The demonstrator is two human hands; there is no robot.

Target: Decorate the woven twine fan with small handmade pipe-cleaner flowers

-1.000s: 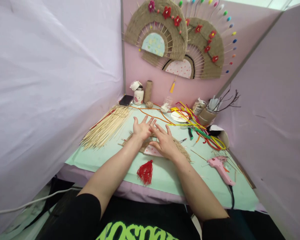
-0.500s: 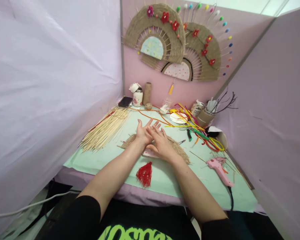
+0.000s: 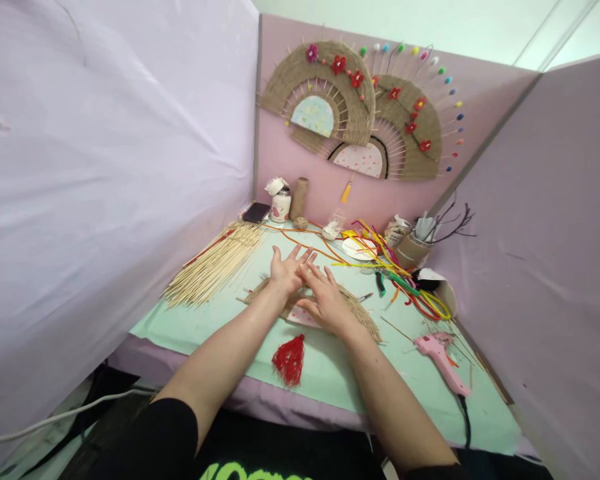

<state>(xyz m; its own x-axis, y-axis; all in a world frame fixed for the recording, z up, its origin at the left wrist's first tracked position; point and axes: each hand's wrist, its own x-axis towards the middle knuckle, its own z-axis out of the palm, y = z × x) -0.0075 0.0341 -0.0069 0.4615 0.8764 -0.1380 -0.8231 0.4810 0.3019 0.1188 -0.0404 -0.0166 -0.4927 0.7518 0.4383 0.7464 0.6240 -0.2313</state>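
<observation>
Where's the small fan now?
Head view, centre: the small fan lies beneath the left hand and right hand, beyond the red tassel, right of the stick bundle.

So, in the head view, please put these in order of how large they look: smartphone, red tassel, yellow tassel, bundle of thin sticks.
1. Bundle of thin sticks
2. Red tassel
3. Smartphone
4. Yellow tassel
The red tassel lies nearest the camera, which enlarges it.
</observation>
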